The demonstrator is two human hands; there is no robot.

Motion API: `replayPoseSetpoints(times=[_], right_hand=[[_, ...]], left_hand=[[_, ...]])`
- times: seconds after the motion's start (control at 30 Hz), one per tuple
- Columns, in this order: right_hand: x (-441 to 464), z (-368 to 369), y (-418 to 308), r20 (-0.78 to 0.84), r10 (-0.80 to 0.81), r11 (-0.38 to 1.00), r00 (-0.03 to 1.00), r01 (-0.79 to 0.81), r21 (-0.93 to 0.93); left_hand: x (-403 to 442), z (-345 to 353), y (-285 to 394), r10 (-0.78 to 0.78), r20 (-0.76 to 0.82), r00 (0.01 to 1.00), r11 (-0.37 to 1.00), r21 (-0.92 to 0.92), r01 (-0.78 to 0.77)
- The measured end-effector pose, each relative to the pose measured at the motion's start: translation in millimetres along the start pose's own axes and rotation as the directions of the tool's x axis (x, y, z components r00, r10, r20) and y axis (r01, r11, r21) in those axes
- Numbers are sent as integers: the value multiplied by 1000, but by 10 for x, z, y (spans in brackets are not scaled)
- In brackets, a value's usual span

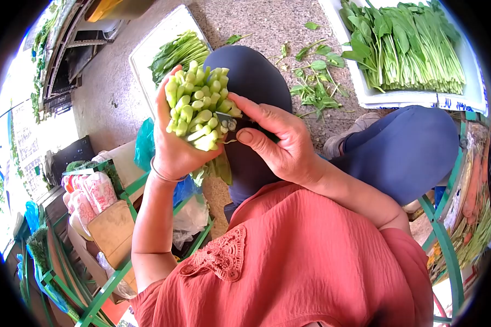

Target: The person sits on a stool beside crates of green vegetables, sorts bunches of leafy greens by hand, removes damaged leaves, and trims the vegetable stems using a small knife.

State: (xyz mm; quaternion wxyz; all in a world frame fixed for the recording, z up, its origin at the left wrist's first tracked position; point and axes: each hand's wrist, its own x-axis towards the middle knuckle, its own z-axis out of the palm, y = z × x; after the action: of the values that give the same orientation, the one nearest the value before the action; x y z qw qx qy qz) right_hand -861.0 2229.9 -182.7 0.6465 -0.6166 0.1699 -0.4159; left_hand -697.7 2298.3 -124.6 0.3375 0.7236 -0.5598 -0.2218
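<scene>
In the head view my left hand [172, 141] is wrapped round a thick bunch of leafy greens [199, 106], its pale cut stem ends facing up at me. Some leaves hang below that hand. My right hand [281, 136] is at the right side of the stems, thumb and forefinger pinched on a small knife [227, 121]. Little of the knife shows: a bit of grey metal and a dark part, close against the stem ends. Its other fingers curl underneath, partly hidden.
More greens [180, 54] lie in a white foam box [139, 60] beyond my left hand. Another foam box [403, 101] at the upper right holds neatly laid greens [409, 49]. Loose leaves [319, 82] are scattered on the floor. Green metal frames [447, 250] stand on both sides.
</scene>
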Motion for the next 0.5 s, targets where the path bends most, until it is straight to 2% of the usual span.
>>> replayPoseSetpoints(times=[0.07, 0.13, 0.17, 0.23, 0.3, 0.33, 0.43, 0.5], right_hand=[[17, -56, 25, 18, 12, 1000, 1000, -12, 8], [28, -174, 101, 73, 150, 988, 986, -147, -42], [39, -188, 114, 73, 148, 989, 986, -145, -43], [48, -198, 128, -106, 245, 964, 964, -230, 134], [82, -206, 92, -90, 199, 973, 976, -186, 139], [110, -225, -10, 4, 187, 980, 982, -187, 62], [189, -266, -82, 151, 194, 981, 969, -186, -61], [221, -271, -75, 177, 234, 972, 956, -224, -77]], left_hand=[[-5, 0, 1, -12, -9, 1000, 1000, -2, 12], [-3, 10, 6, -22, -15, 1000, 1000, -6, 22], [5, 14, 4, -13, -9, 1000, 1000, 2, 13], [1, 11, 7, -8, -1, 1000, 1000, 10, 8], [7, 3, 10, -2, -3, 1000, 999, 42, 2], [17, 4, 13, -1, 0, 1000, 999, 40, 1], [31, -3, 20, 5, 21, 1000, 997, 81, -7], [31, -1, 11, -25, 29, 999, 999, 46, 23]])
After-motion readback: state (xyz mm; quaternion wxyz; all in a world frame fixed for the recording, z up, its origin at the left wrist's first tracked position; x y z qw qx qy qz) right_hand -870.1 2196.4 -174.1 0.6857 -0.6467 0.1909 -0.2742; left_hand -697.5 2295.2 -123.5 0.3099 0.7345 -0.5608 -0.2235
